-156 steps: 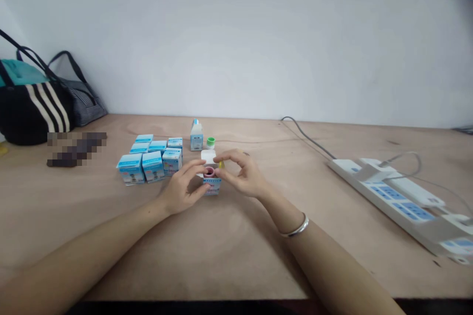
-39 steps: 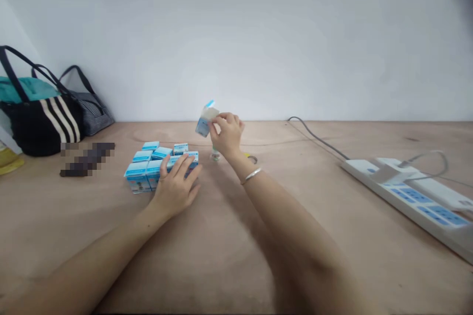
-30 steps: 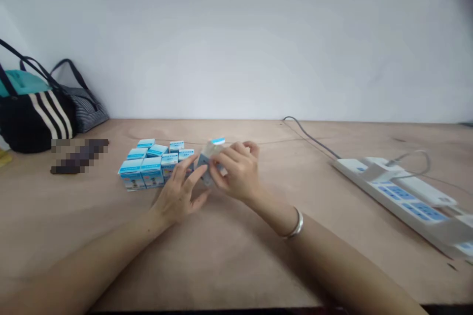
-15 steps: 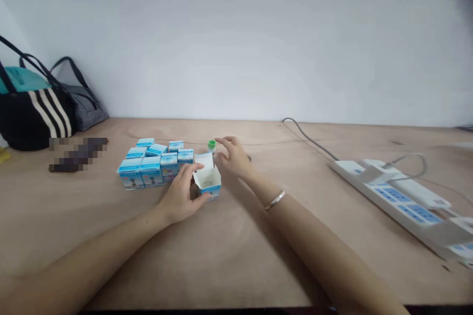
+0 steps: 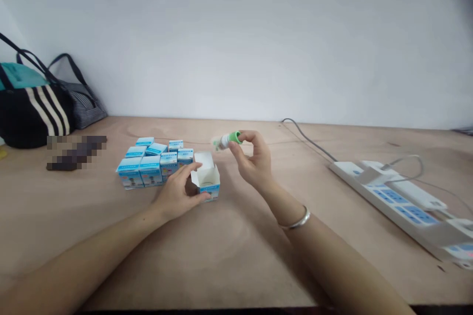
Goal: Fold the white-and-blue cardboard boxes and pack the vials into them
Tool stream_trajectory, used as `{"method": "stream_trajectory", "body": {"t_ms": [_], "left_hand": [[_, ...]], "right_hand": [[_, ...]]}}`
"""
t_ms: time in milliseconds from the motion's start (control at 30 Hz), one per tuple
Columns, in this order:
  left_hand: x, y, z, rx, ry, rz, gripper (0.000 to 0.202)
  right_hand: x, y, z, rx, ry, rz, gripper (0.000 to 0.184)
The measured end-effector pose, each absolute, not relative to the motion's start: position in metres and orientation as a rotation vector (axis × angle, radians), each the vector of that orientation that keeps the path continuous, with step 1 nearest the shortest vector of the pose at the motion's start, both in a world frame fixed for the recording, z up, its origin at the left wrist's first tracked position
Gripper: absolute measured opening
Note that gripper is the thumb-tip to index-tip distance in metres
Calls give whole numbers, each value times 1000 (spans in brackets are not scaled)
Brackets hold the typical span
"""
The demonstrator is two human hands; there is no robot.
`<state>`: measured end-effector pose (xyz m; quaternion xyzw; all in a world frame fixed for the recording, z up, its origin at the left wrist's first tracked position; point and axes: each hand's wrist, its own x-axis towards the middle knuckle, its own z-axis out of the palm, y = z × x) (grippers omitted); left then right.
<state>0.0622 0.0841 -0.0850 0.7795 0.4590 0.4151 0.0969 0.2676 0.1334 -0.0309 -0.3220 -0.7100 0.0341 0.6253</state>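
Seen from the head camera, the person's two hands are working apart, with a gap between them above a pale plywood worktop (image 5: 236, 261). The left hand (image 5: 177, 189) is cupping an open white-and-blue cardboard carton (image 5: 207, 182), its fingers resting against the carton's near side and its thumb reaching the lower front corner, while the carton's white flaps are standing open. The right hand (image 5: 254, 162) is pinching a small clear vial with a green cap (image 5: 226, 141) between its thumb and fingers, holding it up in the air, tilted on its side, to the right of the carton. A silver bangle (image 5: 300, 221) is circling the right wrist. Just left of the carton, a block of small blue-and-white boxes (image 5: 150, 170) is standing upright. A white power strip with blue panels (image 5: 391, 197) is lying at the right, and a black striped tote bag (image 5: 35, 118) is leaning against the wall at the left.
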Motion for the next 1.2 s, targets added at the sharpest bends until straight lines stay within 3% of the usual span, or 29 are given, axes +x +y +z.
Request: {"method": "stream_trajectory", "body": {"t_ms": [167, 333, 700, 800, 900, 1067, 1200], "left_hand": [[62, 86, -87, 2294, 1308, 1223, 70], [60, 87, -89, 2276, 1318, 1206, 72], [60, 86, -82, 2285, 1256, 1180, 71], [60, 87, -81, 2329, 1271, 1212, 67], [60, 88, -82, 2348, 1247, 1231, 69], [59, 88, -81, 2368, 1205, 1212, 56], [59, 85, -80, 2293, 1296, 1157, 58]], "right_hand": [[263, 98, -24, -633, -1899, 89, 31], [265, 97, -27, -650, -2129, 38, 23], [270, 112, -42, -811, -2180, 54, 28], [287, 134, -49, -1040, -1999, 57, 32], [307, 156, -61, -1598, -1999, -106, 22], [326, 175, -78, -1742, -2000, -110, 16], [329, 178, -81, -1732, -1962, -101, 18]]}}
